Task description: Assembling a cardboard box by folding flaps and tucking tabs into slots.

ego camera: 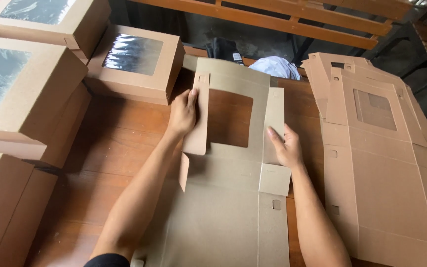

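Observation:
A flat brown cardboard box blank (pixel 223 207) with a clear window cut-out lies on the wooden table (pixel 119 143) in front of me. My left hand (pixel 183 112) presses on the blank's left side flap, which stands partly folded up. My right hand (pixel 285 146) rests flat on the right side flap, fingers spread, pushing it inward. Neither hand holds anything loose.
Several finished window boxes (pixel 134 62) are stacked at the left and far left. A pile of unfolded blanks (pixel 376 163) lies at the right. Dark and pale cloth items (pixel 275 66) lie beyond the table, under a wooden bench rail (pixel 273 20).

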